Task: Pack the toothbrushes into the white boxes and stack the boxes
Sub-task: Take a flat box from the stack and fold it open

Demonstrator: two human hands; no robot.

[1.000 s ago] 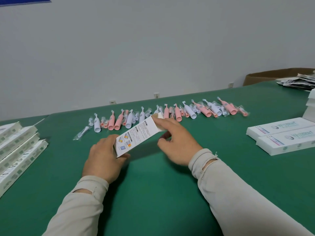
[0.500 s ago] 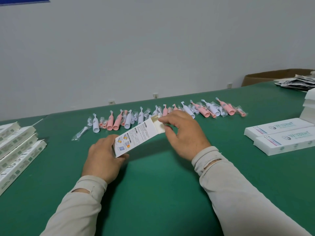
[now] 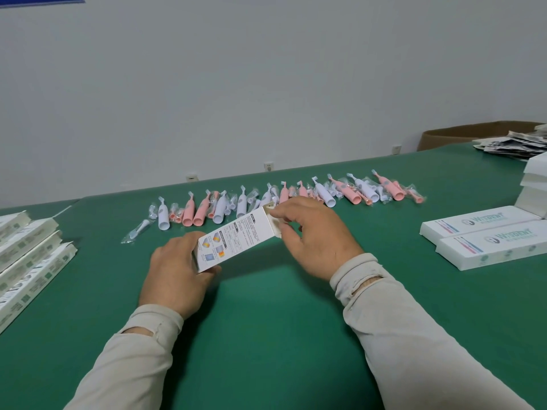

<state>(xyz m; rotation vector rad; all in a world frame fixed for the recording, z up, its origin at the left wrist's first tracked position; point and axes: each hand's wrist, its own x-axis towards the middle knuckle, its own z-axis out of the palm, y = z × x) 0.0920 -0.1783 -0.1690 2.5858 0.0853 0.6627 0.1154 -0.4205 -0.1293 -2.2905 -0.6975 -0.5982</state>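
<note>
Head view: the left hand [image 3: 177,273] grips the near end of a white box [image 3: 236,239], fingers wrapped around it, and holds it tilted above the green table [image 3: 281,335]. The right hand [image 3: 316,235] pinches the flap at the box's far end, which looks open. Whether anything is inside the box cannot be told.

Just beyond the hands, a long row of toothbrushes [image 3: 284,196], pink and white, many in clear wrappers, lies across the middle of the table, none of them boxed. At the right, 2 closed boxes [image 3: 485,236] lie flat side by side, touching, with a taller stack of boxes [image 3: 535,184] at the far right edge. At the left edge, a row of flat boxes [image 3: 26,261] lies waiting, apparently unfilled. A cardboard carton [image 3: 461,136] and a heap of dark leaflets [image 3: 512,146] sit at the far right.

Judging by this, the job is at an early stage: a few boxes appear finished on the right, while most toothbrushes are left to pack and stack.
</note>
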